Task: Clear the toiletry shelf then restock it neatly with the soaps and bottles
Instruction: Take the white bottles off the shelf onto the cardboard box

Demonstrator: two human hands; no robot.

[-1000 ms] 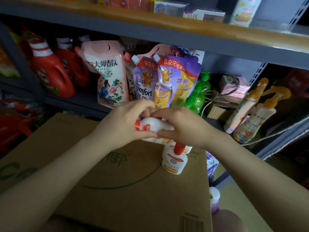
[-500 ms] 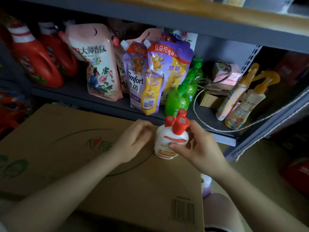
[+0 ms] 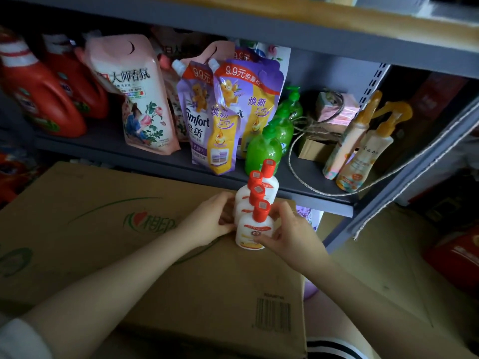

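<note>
Four small bottles point(image 3: 253, 229) stood in a row on the cardboard box point(image 3: 129, 255) near its far right corner, just before the shelf's point(image 3: 181, 161) front edge, where jugs point(image 3: 44, 99) stood left, pouches point(image 3: 223, 112) centre, pump bottles point(image 3: 264, 149) right.

shop: price-tagged pouches point(image 3: 248, 117) crowd metal shelf point(image 3: 166, 161)

Just one view here, a wide-angle head cam looking forward and down from right above the person's arms. It sits close over a cardboard box point(image 3: 145, 255), with a grey shelf point(image 3: 298, 187) running across from 9 to 3 o'clock. Straight lines bow near the edges, so the corners look warped.
</note>
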